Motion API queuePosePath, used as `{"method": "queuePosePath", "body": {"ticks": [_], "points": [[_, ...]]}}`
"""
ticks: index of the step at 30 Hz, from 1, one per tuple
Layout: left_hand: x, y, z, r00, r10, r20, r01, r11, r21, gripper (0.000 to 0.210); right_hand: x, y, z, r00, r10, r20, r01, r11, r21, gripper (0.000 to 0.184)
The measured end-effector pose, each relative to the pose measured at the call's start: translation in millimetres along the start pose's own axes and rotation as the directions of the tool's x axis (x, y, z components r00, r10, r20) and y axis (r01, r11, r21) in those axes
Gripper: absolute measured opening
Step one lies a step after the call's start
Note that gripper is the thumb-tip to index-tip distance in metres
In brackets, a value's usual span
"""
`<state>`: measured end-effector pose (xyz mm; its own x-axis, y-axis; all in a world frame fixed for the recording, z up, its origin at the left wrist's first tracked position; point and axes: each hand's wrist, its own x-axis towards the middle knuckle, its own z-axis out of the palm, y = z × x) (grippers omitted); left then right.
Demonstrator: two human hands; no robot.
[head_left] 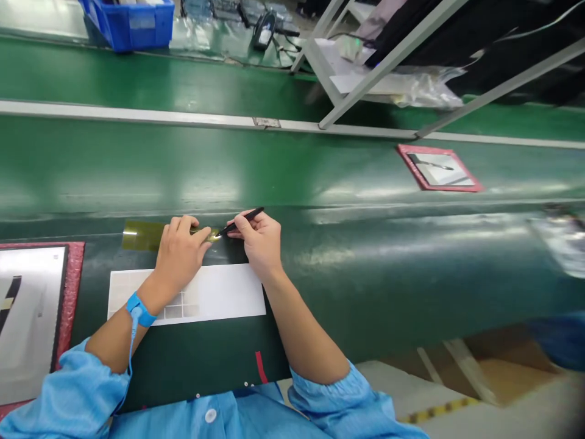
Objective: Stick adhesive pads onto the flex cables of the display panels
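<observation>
My left hand (pixel 180 250) lies flat, fingers curled down, pressing on a thin olive-yellow film strip (pixel 141 235) that is glossy and translucent and runs left from under my fingers along the dark green bench mat (pixel 365 274). My right hand (pixel 260 239) is closed in a pen-style pinch on slim black tweezers (pixel 240 222), the tip meeting the strip's right end just beside my left fingertips. Near my wrists sits a flat white sheet (pixel 228 292), matte and rectangular, with a faint grid of cells at its near left. A blue wrist strap (pixel 139 310) circles my left wrist; loose blue sleeves cover both forearms near the elbow. Far left, a red-edged tray (pixel 73 274) holds a pale glossy panel, well apart from the strip. Another red-framed tray (pixel 439 169) rests far right on the smooth green conveyor belt (pixel 183 164). Open mat to the right of my right hand; the bench edge drops off at near right.
</observation>
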<state>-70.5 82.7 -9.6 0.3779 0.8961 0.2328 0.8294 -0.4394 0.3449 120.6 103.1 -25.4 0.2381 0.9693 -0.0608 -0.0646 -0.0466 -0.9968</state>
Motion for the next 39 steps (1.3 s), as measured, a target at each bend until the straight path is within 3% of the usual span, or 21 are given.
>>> {"method": "queuePosePath", "body": {"ticks": [12,21,31,39], "points": [[-0.1,3.7,-3.2,1.000,-0.008,0.015,0.010,0.997,-0.082,0.021,-9.2,-9.5,-8.7,0.998,-0.064,-0.003,0.064,0.996,-0.066,0.031],[-0.6,3.7,-1.8,1.000,0.009,-0.002,-0.009,0.995,-0.097,0.021,-8.6,-10.9,-11.1,0.998,-0.059,0.032,0.062,0.993,-0.099,0.034],[0.5,5.8,-3.1,1.000,-0.010,0.020,0.012,0.995,-0.099,0.020,-0.8,-12.0,-10.3,0.999,0.033,0.028,-0.030,0.995,-0.091,0.041],[1.3,3.6,-2.9,0.999,0.015,0.029,-0.012,0.995,-0.100,0.028,3.8,-13.6,-6.1,0.998,0.056,0.027,-0.054,0.995,-0.084,0.032]]}}
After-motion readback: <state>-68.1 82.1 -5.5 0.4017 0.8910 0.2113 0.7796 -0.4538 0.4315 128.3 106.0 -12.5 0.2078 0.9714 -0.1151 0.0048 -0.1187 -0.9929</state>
